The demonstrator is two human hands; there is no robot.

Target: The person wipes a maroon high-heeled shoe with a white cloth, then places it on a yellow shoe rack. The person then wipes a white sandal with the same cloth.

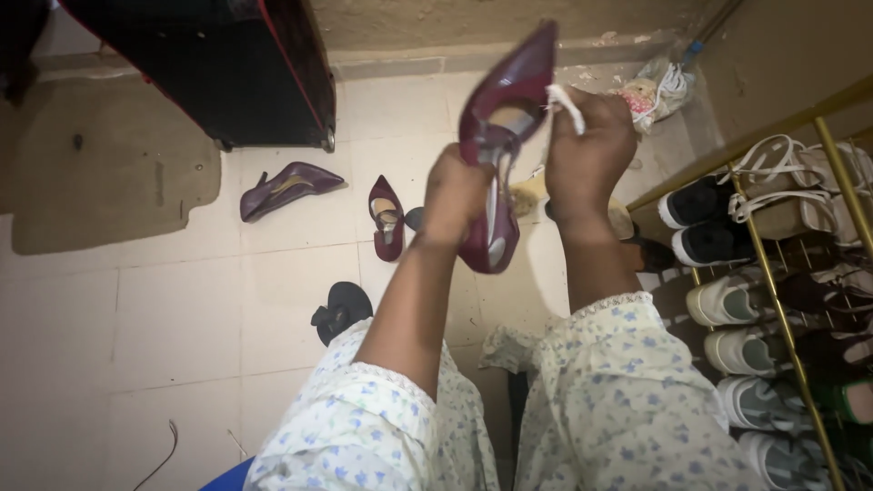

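Up close to the camera, the left hand (455,195) is wrapped around the middle of a glossy burgundy pointed-toe high-heeled shoe (505,118), fingers curled shut on its side near the heel, so the shoe is held in the air with its toe pointing up and away and its heel hanging down toward the person. The right hand (589,145) is just beside it, fingers bunched and pinching a small white cloth or tissue (566,102) against the rim of the shoe's opening; which of the two it is, the view does not make clear. Both forearms come out of pale sleeves with a small blue flower print and lace trim.

Below on the cream tiled floor (182,318) lie a purple pointed-toe high heel (289,188) tipped on its side and, well apart from it, a second burgundy high heel (386,218) seen from above. A black sandal (341,312) lies nearer the person. A dark suitcase with red piping (227,73) stands by the far wall, beside a worn beige mat (109,173). To the right, a gold metal shoe rack (773,282) holds white strappy sandals, black trainers and several pale green-and-white trainers on its tiers.
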